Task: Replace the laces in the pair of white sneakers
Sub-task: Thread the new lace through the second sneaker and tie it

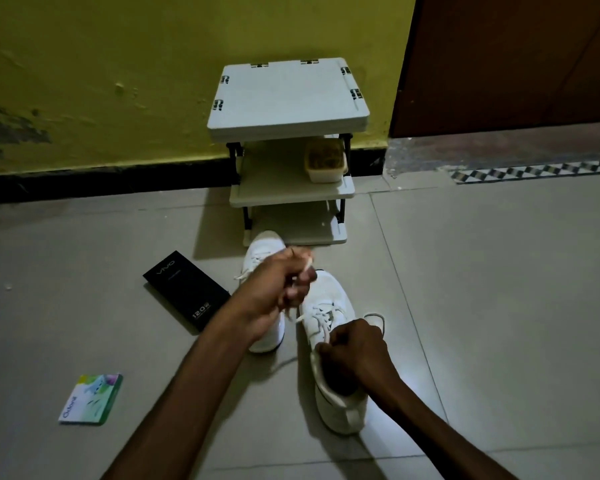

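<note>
Two white sneakers stand side by side on the tiled floor. The right sneaker [336, 393] points away from me, its white lace [321, 320] partly threaded. My right hand [352, 348] is closed at its tongue, pinching the lace there. My left hand [281, 282] is raised above the gap between the shoes, fingers shut on the lace's other end, which looks pulled taut. The left sneaker [262, 251] is largely hidden behind my left hand and wrist. A loose loop of lace [378, 318] lies beside the right sneaker.
A small white three-tier rack [288, 98] stands against the yellow wall just beyond the shoes, with a plastic tub [325, 164] on its middle shelf. A black phone box [187, 289] lies left of the shoes, a green-and-white packet [92, 398] nearer left. A brown door [516, 64] is at right.
</note>
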{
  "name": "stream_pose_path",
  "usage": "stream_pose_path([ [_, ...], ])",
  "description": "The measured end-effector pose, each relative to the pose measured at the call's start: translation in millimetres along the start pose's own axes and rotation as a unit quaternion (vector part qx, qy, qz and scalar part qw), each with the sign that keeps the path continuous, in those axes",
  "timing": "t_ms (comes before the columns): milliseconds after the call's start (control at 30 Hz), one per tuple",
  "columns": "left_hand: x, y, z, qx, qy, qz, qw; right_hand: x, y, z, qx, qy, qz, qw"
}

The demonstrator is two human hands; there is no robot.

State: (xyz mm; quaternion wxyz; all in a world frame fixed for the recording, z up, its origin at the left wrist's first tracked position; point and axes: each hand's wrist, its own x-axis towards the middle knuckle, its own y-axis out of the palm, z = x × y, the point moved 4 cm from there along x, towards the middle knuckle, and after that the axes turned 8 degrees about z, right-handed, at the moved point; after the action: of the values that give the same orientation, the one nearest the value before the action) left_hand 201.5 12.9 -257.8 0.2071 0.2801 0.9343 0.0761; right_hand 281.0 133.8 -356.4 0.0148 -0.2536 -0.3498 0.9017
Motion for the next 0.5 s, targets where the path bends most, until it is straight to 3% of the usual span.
stream_pose_path([
  [33, 2.2, -2.2, 15.3, 0.185, -0.044, -0.019, 0.982, 0.4, -0.2, -0.4, 0.003, 0.001, 0.001, 1.0],
  [67, 4.7, -4.6, 30.9, 0.374, -0.075, -0.032, 0.924, 0.2, -0.3, -1.2, 0.001, -0.001, 0.0, 1.0],
  [100, 6.1, -4.5, 45.0, 0.537, -0.099, -0.032, 0.837, -0.2, -0.1, -1.1, -0.006, -0.004, -0.001, 1.0],
  [133, 6.0, -3.1, 58.0, 0.636, -0.12, -0.023, 0.762, -0.9, -0.1, -1.6, -0.011, -0.007, -0.004, 1.0],
  [167, 7.3, -2.9, 69.6, 0.676, -0.132, -0.011, 0.725, -1.1, 0.0, -1.9, -0.01, -0.009, -0.007, 1.0],
  [200, 9.0, -3.3, 78.9, 0.682, -0.134, -0.003, 0.719, -1.1, 0.2, -2.3, -0.006, -0.008, -0.008, 1.0],
  [267, 12.4, -3.9, 84.2, 0.649, -0.109, 0.012, 0.753, -1.2, 0.3, -2.2, -0.004, -0.006, -0.006, 1.0],
  [367, 7.2, -3.7, 58.9, 0.388, -0.043, 0.025, 0.92, -0.1, 0.0, -1.5, -0.012, -0.002, -0.003, 1.0],
  [400, 2.7, -5.2, 42.7, 0.297, -0.011, 0.021, 0.955, 0.3, 0.0, -1.1, -0.012, -0.002, -0.003, 1.0],
  [433, 0.1, -6.0, 23.6, 0.242, 0.021, 0.024, 0.97, 1.1, 0.3, -1.4, -0.006, -0.004, -0.003, 1.0],
  [500, -3.8, -7.7, -5.5, 0.241, 0.068, 0.035, 0.967, 1.6, 2.6, -1.8, 0.004, -0.004, 0.001, 1.0],
])
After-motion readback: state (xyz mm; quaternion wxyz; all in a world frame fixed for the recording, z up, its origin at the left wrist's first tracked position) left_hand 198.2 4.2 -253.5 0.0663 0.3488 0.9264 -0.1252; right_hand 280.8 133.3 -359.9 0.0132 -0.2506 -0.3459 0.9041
